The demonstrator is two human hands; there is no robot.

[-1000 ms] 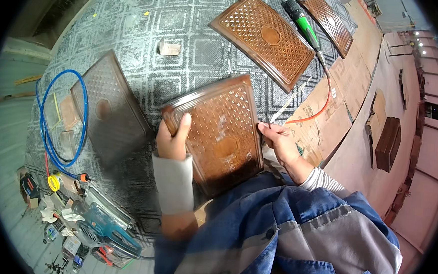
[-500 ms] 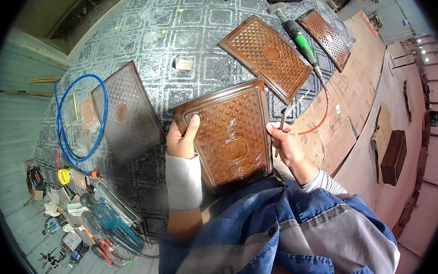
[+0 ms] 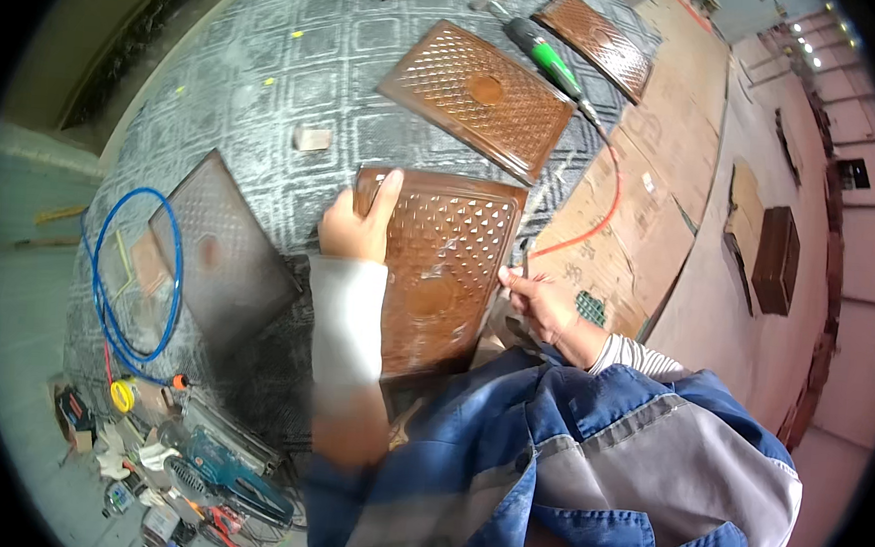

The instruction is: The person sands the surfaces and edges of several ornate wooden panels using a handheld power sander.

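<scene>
A glossy brown panel (image 3: 450, 239) with embossed diamonds and a central oval is tilted up close to my body. My left hand (image 3: 357, 226) grips its upper left edge, thumb lying on the face and fingers behind. At the opposite edge, my right hand (image 3: 546, 308) is closed, thumb and index finger pinched at the panel's side. A thin dark stick-like tool (image 3: 527, 257) pokes up from that hand; its kind is unclear. Another such panel (image 3: 483, 96) lies flat beyond, and a dustier grey-brown one (image 3: 223, 250) rests at the left.
A green-and-black air tool (image 3: 551, 60) with a red hose (image 3: 614, 199) lies between the far panel and a third panel (image 3: 600, 43). A small pale block (image 3: 312, 140) sits on the patterned cloth. At left are a coiled blue hose (image 3: 178, 288) and a teal power sander (image 3: 219, 481).
The panel has turned slightly counterclockwise, its top edge now nearly level. My left hand has moved up along its edge. The whole view has shifted, with far objects higher and further left.
</scene>
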